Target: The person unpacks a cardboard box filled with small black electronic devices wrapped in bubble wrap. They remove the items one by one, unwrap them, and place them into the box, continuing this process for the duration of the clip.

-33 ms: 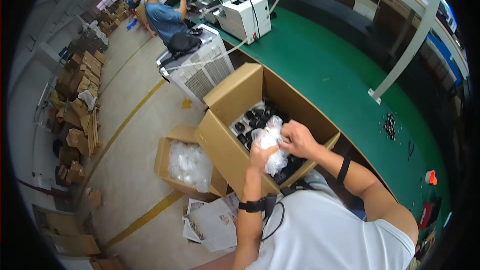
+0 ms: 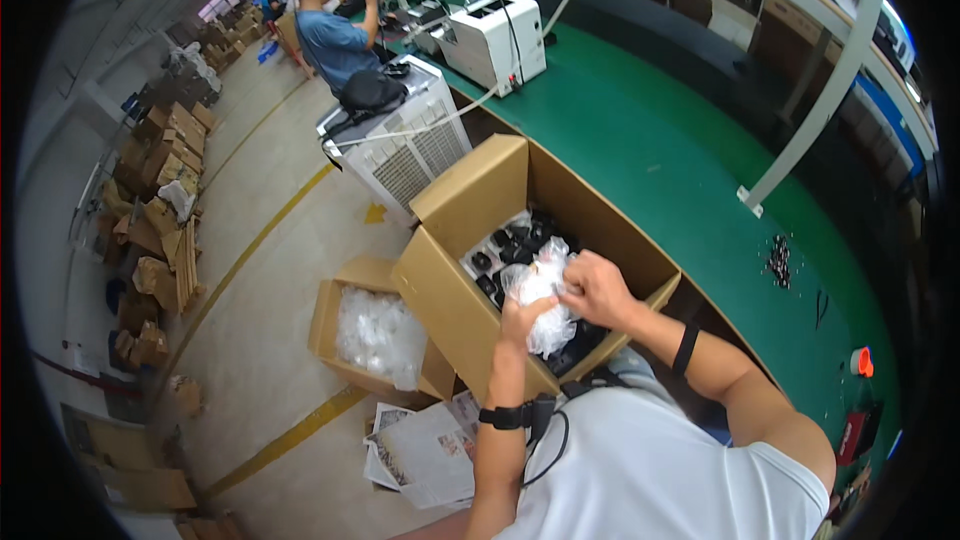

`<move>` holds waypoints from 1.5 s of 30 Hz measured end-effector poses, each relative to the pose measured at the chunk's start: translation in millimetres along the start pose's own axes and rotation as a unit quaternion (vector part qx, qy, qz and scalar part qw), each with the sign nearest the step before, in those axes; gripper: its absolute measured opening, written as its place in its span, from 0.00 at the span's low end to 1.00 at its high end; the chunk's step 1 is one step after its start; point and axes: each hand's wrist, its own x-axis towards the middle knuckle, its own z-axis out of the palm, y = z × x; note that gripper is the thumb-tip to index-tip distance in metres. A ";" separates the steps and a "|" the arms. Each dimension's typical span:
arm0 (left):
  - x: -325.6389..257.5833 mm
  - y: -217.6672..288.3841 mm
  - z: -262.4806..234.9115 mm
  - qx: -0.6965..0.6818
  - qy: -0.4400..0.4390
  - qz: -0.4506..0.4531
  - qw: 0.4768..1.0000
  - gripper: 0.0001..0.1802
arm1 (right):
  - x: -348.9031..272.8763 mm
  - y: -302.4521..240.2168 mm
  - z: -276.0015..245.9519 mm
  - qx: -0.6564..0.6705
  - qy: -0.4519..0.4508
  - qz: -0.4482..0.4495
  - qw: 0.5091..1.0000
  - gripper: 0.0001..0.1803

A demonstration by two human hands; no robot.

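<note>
Over an open brown carton [image 2: 455, 285], a bunched clear plastic bag [image 2: 548, 325] with something white inside is between my two hands. My left hand [image 2: 517, 320] is closed around its near left side, thumb on top. Fingers pinched together, my right hand [image 2: 597, 288] grips the bag's upper right edge. What the bag contains is too blurred to name. Below it, in the carton, lie several black plastic parts [image 2: 515, 240], with a whitish layer at their left. My hands hide part of the carton's contents.
Left of the carton, a smaller box [image 2: 325, 320] holds clear plastic bags. Printed papers [image 2: 425, 455] lie beneath it. A green workbench [image 2: 650, 165] runs along the right, bearing a white machine [image 2: 495, 40], small dark pieces [image 2: 778, 260] and an orange-white roll [image 2: 862, 362]. A person [image 2: 338, 35] sits farther off.
</note>
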 end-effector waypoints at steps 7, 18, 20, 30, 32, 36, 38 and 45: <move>18.5 -36.7 -26.1 -0.316 0.134 -0.062 0.937 0.22 | 15.4 3.3 -10.8 0.053 -0.057 -0.115 0.990 0.17; 58.9 -117.2 -72.3 -0.021 0.060 0.125 0.990 0.27 | 39.5 4.8 -12.5 0.084 -0.046 -0.175 0.980 0.11; 52.8 -81.1 -45.9 -0.376 -0.037 0.047 0.925 0.25 | 37.2 4.2 -15.6 0.108 -0.026 -0.191 0.975 0.11; 40.8 -9.6 8.1 -0.398 0.097 0.096 0.907 0.19 | 36.2 16.4 12.7 0.439 -0.120 0.050 0.889 0.16; 34.9 1.2 26.6 -0.191 0.225 0.197 0.935 0.18 | 35.3 14.7 15.1 0.479 -0.100 0.057 0.871 0.14; 47.1 -17.5 25.9 0.115 0.318 0.274 0.901 0.13 | 27.6 17.9 23.4 0.375 -0.016 0.071 0.924 0.11; 51.1 -20.1 28.7 0.185 0.368 0.227 0.882 0.12 | 24.2 12.6 26.9 0.235 0.043 0.080 0.968 0.11; 83.0 -43.3 -3.6 0.023 0.337 0.179 0.924 0.09 | 32.0 8.8 20.3 0.286 -0.045 0.064 0.955 0.13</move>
